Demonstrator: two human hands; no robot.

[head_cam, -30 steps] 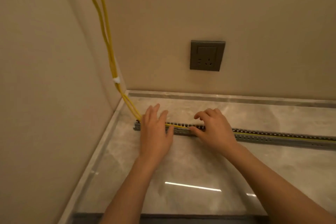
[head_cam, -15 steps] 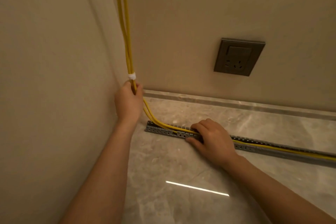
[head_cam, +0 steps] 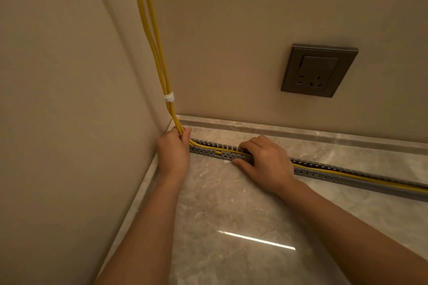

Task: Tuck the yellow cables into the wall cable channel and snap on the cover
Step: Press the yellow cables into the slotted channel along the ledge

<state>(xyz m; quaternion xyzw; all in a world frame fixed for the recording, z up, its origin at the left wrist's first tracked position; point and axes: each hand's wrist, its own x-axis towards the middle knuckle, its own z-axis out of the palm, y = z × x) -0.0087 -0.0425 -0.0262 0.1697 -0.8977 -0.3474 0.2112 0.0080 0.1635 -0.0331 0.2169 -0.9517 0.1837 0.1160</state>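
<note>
Room: beige walls (head_cam: 69, 99) met in a corner over a glossy marble-look floor (head_cam: 231, 215).
Channel: gray slotted channel (head_cam: 324, 172) lay on the floor, uncovered, running off frame to the right.
Cables: yellow cables (head_cam: 150, 30) dropped down the corner into it, bound by a white tie (head_cam: 168, 97).
Outlet: dark socket plate (head_cam: 318, 70), no readable writing.
Left hand (head_cam: 173, 152): closed around the cables at the channel's end.
Right hand (head_cam: 266, 164): fingers curled, pressing down on the channel, hiding that stretch.

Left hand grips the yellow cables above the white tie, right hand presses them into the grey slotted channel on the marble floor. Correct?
Not quite. In the head view the left hand grips the yellow cables below the white tie, near the corner. The right hand does press them into the grey slotted channel on the marble floor.
</note>
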